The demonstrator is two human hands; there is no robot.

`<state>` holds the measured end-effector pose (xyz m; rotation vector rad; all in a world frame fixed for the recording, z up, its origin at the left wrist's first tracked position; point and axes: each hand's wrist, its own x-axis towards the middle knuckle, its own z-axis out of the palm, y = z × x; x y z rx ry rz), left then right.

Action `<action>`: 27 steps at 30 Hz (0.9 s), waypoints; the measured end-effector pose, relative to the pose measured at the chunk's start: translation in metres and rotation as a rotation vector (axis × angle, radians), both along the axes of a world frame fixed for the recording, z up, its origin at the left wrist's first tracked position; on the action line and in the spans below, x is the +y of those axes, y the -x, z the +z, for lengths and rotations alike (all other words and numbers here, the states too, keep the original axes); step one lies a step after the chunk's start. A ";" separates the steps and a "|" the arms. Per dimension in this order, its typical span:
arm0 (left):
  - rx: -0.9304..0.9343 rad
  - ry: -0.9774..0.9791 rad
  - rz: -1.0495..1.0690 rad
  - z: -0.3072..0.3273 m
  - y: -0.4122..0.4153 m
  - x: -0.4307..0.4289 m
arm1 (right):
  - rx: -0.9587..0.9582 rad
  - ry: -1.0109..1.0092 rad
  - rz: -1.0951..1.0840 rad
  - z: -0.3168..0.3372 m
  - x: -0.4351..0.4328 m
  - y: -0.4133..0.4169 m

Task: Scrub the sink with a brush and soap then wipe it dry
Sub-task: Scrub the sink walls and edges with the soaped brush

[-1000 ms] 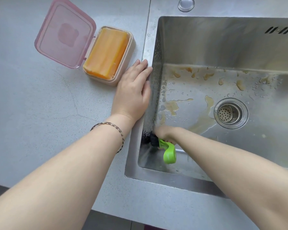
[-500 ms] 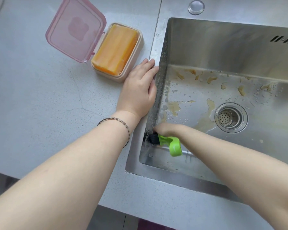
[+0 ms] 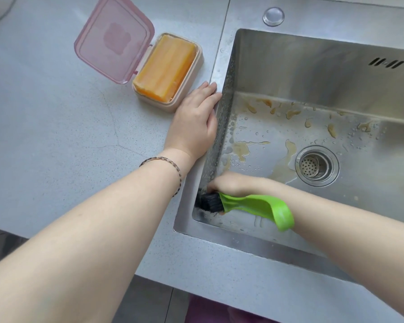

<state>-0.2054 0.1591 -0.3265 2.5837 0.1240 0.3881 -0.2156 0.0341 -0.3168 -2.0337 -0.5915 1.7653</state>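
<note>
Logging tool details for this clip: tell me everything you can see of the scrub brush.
The brush has a bright green handle, plastic by its look, widening to a broad curved end, and a head of short black bristles. It lies nearly level, low in the near left corner of the sink, with its bristles against the left wall and its handle end pointing right. The right hand grips it just behind the head, fingers curled over it.

One sink (image 3: 289, 66), one brush (image 3: 250, 205), one bar of soap (image 3: 166, 66), one soap box (image 3: 187, 94) and two hands, left hand (image 3: 194, 122) and right hand (image 3: 229, 183), were counted.
</note>
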 end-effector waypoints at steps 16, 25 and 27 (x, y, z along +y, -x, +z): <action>0.095 0.005 -0.008 0.008 0.005 -0.004 | 0.035 -0.006 -0.331 0.021 -0.003 -0.002; 0.151 0.009 -0.031 0.011 0.007 -0.004 | -0.007 0.017 -0.420 0.027 -0.003 -0.003; 0.146 -0.005 -0.056 0.016 0.007 -0.004 | -0.025 0.006 -0.461 0.027 -0.006 -0.004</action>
